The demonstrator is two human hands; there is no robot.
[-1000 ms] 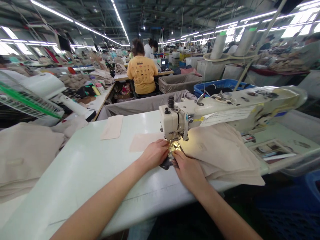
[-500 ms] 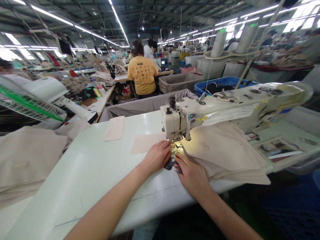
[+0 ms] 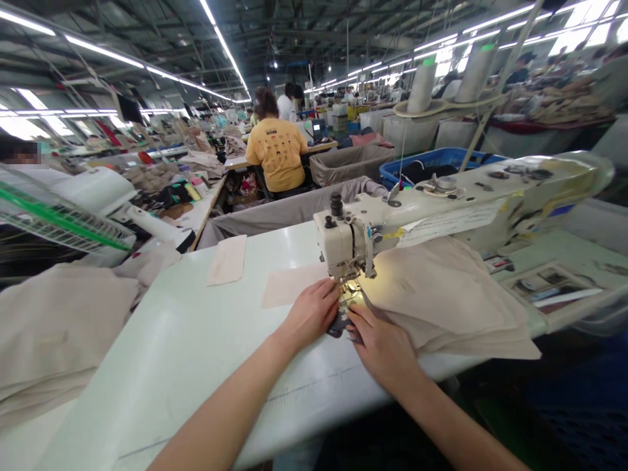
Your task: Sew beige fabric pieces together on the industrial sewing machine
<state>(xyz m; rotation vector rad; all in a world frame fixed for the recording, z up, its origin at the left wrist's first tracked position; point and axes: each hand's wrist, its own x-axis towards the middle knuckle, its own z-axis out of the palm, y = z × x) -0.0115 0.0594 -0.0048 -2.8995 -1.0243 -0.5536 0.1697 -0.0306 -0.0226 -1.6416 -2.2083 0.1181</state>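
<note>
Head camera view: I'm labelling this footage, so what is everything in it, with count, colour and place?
Sewing machine: one, cream, right of centre
Table: one, pale green, foreground
Dark item: one, dark grey, between the hands
Small fabric pieces: two, pale beige, left of machine
Fabric stack: one, beige, right of needle
Fabric pile: one, beige, far left
Fan: one, white and green, left
Thread cones: two, whitish, upper right
Co-worker's shirt: one, yellow, beyond table
Farther background: many items, too small to count
Left hand: one, bare, by dark item
Right hand: one, bare, opposite side
</note>
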